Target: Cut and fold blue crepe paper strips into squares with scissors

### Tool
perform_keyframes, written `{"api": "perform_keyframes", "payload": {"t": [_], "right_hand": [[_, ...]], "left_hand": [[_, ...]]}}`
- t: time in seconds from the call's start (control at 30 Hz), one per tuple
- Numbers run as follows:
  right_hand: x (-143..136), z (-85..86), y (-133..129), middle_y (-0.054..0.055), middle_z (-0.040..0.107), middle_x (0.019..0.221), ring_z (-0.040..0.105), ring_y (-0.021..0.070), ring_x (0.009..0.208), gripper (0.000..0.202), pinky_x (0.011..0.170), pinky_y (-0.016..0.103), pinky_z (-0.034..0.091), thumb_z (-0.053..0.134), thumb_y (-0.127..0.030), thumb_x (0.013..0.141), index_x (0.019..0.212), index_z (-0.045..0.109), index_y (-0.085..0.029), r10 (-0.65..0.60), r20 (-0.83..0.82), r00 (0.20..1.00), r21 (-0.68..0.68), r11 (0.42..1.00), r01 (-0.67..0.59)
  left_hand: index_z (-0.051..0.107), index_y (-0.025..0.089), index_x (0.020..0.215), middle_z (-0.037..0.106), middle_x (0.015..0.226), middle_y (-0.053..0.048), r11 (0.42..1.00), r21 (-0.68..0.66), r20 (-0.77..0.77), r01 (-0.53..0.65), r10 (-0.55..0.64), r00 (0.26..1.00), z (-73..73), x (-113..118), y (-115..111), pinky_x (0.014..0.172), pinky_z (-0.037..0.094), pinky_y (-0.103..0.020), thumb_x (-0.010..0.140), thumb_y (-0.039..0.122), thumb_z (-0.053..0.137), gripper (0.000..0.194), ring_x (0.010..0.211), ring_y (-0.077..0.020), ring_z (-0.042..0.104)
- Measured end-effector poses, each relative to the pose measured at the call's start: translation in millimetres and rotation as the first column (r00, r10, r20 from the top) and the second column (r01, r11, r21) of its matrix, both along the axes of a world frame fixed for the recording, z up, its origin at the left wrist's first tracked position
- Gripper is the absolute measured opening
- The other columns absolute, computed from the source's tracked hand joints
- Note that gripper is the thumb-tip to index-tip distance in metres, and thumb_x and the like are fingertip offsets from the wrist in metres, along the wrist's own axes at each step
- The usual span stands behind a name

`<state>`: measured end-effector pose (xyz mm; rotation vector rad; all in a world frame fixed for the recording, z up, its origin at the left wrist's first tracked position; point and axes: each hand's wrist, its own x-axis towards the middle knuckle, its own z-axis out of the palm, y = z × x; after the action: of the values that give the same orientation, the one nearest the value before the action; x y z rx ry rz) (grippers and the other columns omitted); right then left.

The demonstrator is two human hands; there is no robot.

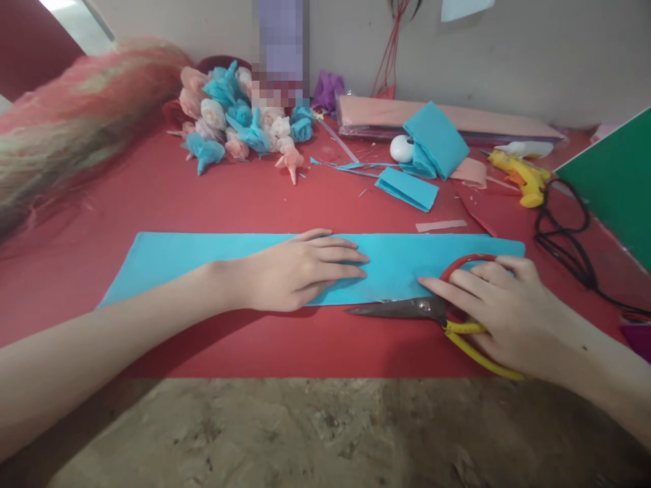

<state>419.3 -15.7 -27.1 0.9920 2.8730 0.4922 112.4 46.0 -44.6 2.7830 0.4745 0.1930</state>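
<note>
A long folded strip of blue crepe paper (397,261) lies flat along the front of the red table. My left hand (310,268) rests on the middle of it, palm down, with the fingers stretched out. In my right hand (491,301) is a pair of scissors (407,309) with one red and one yellow handle. Their dark blades point left along the near edge of the paper and look nearly closed. Whether paper sits between the blades, I cannot tell. My right index finger extends over the paper.
Behind the paper are crepe paper flowers (239,115), smaller blue paper pieces (407,188), a white ball (401,148) and a pink paper pack (432,115). A yellow glue gun (526,177) with a black cord (564,251) lies right, beside a green board (615,183). Reddish fibres (91,115) lie left.
</note>
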Motion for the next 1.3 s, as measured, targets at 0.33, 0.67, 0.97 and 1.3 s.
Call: {"api": "perform_keyframes", "payload": {"t": [0.33, 0.67, 0.97, 1.3], "right_hand": [[2.0, -3.6, 11.8, 0.003, 0.061, 0.074, 0.043, 0.0217, 0.073, 0.041, 0.074, 0.037, 0.03, 0.04, -0.004, 0.073, 0.107, 0.058, -0.016, 0.165, -0.097, 0.981, 0.085, 0.984, -0.157], [8.9, -0.9, 6.1, 0.003, 0.065, 0.078, 0.043, 0.0199, 0.071, 0.031, 0.073, 0.037, 0.029, 0.046, -0.013, 0.082, 0.111, 0.054, -0.018, 0.143, -0.061, 0.988, 0.104, 0.985, -0.137], [-1.8, -0.9, -2.7, 0.007, 0.065, 0.086, 0.047, 0.0231, 0.078, 0.035, 0.077, 0.04, 0.029, 0.046, -0.016, 0.082, 0.115, 0.054, -0.014, 0.045, -0.03, 0.999, 0.054, 0.998, -0.044], [-17.0, -5.2, 6.3, 0.004, 0.062, 0.078, 0.044, 0.0212, 0.072, 0.035, 0.075, 0.037, 0.028, 0.037, -0.004, 0.081, 0.106, 0.057, -0.016, 0.133, -0.055, 0.99, 0.121, 0.985, -0.125]], "left_hand": [[0.048, 0.019, 0.13, 0.042, 0.144, -0.005, 1.0, -0.018, -0.001, -0.009, 0.009, 1.0, -0.6, 0.1, 1.0, 0.111, 0.022, -0.041, 0.089, 0.012, 0.034, 0.044, 0.135, -0.0213, 0.033], [0.046, 0.019, 0.132, 0.041, 0.145, -0.004, 1.0, -0.001, -0.004, -0.003, 0.003, 1.0, -3.1, -0.3, 1.2, 0.111, 0.021, -0.041, 0.088, 0.011, 0.036, 0.046, 0.135, -0.023, 0.032], [0.046, 0.018, 0.132, 0.041, 0.145, -0.005, 1.0, 0.013, 0.0, 0.001, -0.001, 1.0, -3.7, -1.0, 1.4, 0.111, 0.022, -0.042, 0.087, 0.011, 0.036, 0.047, 0.135, -0.0232, 0.033], [0.047, 0.019, 0.131, 0.042, 0.144, -0.005, 1.0, 0.01, 0.016, -0.008, 0.007, 1.0, -3.8, 0.2, 0.2, 0.11, 0.023, -0.043, 0.088, 0.011, 0.036, 0.046, 0.134, -0.024, 0.035]]}}
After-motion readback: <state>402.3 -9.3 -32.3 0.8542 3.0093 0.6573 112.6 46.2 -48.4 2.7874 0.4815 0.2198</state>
